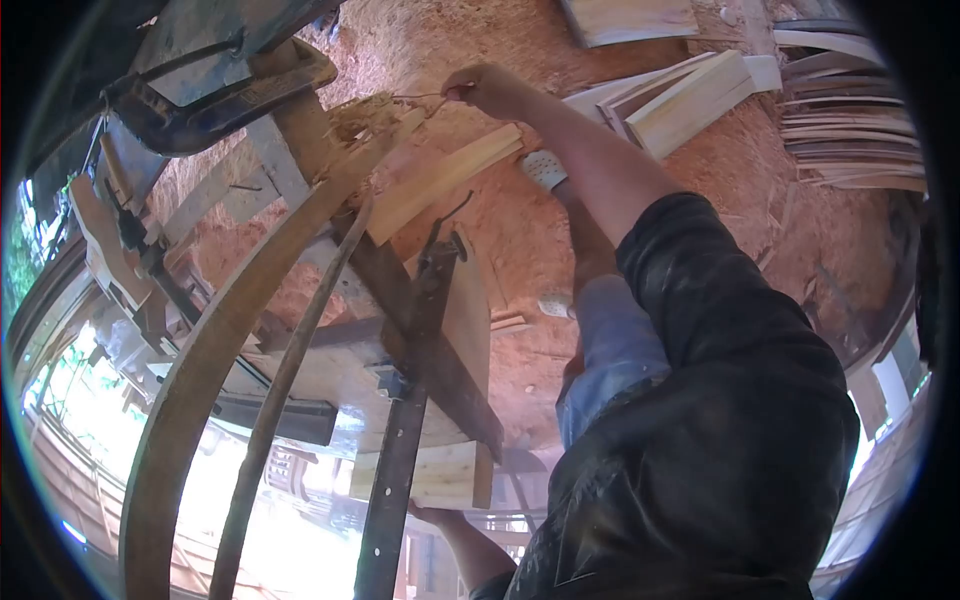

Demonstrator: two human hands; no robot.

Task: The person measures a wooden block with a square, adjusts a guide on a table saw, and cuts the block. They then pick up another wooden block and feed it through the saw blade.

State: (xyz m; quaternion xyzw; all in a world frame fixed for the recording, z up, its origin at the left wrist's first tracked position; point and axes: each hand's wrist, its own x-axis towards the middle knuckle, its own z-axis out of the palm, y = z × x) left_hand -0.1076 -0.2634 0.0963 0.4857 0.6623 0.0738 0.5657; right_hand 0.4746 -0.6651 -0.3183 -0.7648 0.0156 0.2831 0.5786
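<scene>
- Dark-sleeved right hand [485,88], far, fingers pinching thin wire [420,97].
- Left hand [432,515] near, under pale block [440,475]; cannot tell fingers' grip.
- Bent strip [215,340]: long, brown, arched, frayed at far tip.

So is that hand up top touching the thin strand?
Touching. The head view shows the right hand pinching the thin strand between its fingertips, with no gap.

We've got pale wooden planks [690,100] and a stack of thin curved wood strips [850,120] on the sawdust-covered floor [760,200].
</scene>
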